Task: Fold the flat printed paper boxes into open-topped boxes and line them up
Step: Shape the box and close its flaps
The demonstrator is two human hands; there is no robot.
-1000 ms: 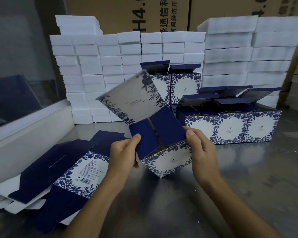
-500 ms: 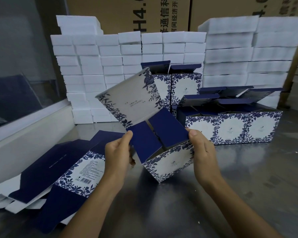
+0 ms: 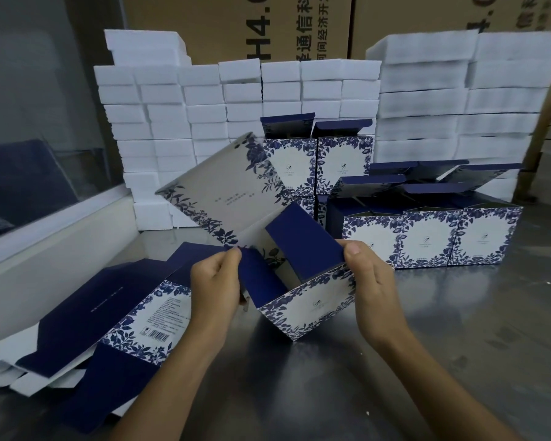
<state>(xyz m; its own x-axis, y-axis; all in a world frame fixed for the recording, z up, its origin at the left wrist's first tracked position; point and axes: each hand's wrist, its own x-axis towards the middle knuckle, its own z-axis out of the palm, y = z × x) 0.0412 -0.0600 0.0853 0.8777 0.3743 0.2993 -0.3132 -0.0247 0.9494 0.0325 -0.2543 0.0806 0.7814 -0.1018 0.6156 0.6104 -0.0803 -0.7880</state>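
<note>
Folding box mid-assembly, tilted, one corner on table. Flat stack lies left of grip. Left hand pinches left navy flap; right hand clamps right wall, thumb on right flap. Lid panel stands open beyond grip. Next, judged: tuck flaps, lock base. Box interior empty. Finished boxes right of grip, open-topped, contents unseen.

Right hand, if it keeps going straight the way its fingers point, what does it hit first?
Probably the dark blue flap of the box that the right hand already pinches; depth is unclear.
</note>
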